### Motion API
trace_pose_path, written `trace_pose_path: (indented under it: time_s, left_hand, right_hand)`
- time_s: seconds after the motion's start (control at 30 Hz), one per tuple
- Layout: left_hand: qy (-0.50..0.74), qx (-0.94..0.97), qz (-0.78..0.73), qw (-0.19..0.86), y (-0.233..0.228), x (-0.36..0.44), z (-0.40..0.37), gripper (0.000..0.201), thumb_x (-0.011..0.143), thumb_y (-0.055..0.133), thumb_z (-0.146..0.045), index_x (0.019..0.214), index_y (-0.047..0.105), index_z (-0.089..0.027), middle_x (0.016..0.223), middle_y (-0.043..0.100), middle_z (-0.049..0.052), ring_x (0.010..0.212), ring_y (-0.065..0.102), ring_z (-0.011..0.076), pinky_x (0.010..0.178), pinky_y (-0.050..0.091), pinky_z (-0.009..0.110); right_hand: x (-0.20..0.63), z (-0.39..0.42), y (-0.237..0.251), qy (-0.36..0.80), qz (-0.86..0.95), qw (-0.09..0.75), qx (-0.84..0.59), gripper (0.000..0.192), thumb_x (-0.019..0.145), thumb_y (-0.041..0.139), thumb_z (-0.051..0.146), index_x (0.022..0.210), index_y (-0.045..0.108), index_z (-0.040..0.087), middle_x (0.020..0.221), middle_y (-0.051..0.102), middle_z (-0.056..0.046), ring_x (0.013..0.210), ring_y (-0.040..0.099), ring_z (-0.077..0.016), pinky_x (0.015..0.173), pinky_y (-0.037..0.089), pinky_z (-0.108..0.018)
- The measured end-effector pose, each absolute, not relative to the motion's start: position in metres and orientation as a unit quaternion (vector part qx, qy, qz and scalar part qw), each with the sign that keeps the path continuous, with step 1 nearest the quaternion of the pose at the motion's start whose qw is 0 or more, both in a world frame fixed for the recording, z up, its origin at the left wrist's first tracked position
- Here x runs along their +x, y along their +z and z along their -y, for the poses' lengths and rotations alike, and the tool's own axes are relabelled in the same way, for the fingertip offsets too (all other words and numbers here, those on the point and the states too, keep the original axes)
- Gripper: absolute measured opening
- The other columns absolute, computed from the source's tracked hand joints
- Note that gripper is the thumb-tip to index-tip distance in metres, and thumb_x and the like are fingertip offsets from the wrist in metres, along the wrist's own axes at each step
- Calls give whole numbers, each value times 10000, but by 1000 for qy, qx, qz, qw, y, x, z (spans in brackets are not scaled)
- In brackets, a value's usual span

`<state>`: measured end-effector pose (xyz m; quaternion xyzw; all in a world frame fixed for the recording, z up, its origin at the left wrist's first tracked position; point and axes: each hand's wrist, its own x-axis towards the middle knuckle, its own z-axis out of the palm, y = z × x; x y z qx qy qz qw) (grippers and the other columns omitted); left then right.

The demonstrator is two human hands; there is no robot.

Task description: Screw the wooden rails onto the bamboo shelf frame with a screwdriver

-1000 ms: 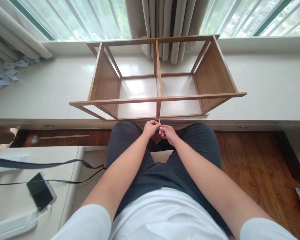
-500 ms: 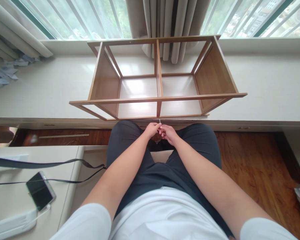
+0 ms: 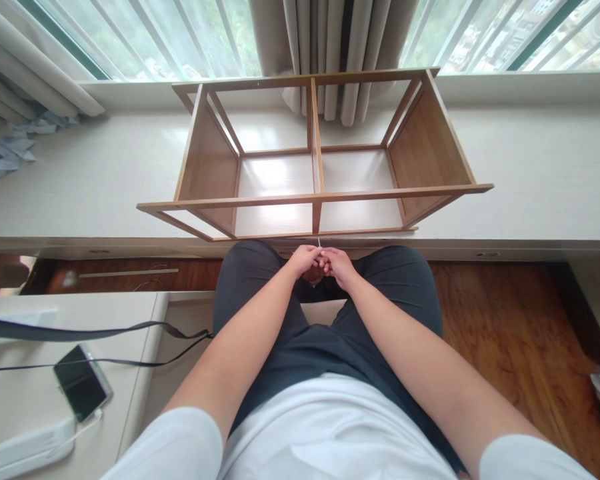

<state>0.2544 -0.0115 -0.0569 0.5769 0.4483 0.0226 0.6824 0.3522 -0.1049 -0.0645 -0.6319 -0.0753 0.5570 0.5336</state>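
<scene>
Together over my lap, my left hand and my right hand meet with fingertips pinched. A thin, pale, stick-like piece pokes up from between them; its lower end is hidden by the fingers and its kind is too small to make out. Just beyond the hands, a brown wooden frame lies on the white window ledge. The frame has two open bays, with solid panels at its left and right ends and an upright divider in the middle. Neither hand touches the frame.
To the left, a pale cabinet top carries a phone, a white charger-like case and a black strap. Crumpled paper lies at the ledge's left end. Curtains hang behind the frame.
My right hand has shifted very slightly toward my left, and the fingers sit closer together round the pale piece. The frame stays where it was.
</scene>
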Motion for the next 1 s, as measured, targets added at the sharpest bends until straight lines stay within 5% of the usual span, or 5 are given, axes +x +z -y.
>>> trace_pose_path:
  time_s: [1.0]
  left_hand:
    - [29, 717, -466, 517, -60, 253, 8, 368, 870, 574, -410, 637, 736, -176, 597, 697, 47, 597, 624, 181, 616, 416, 275]
  right_hand:
    - [351, 105, -60, 586, 71, 536, -604, 121, 835, 608, 271, 833, 631, 152, 551, 588, 28, 392, 441, -68, 374, 325, -162]
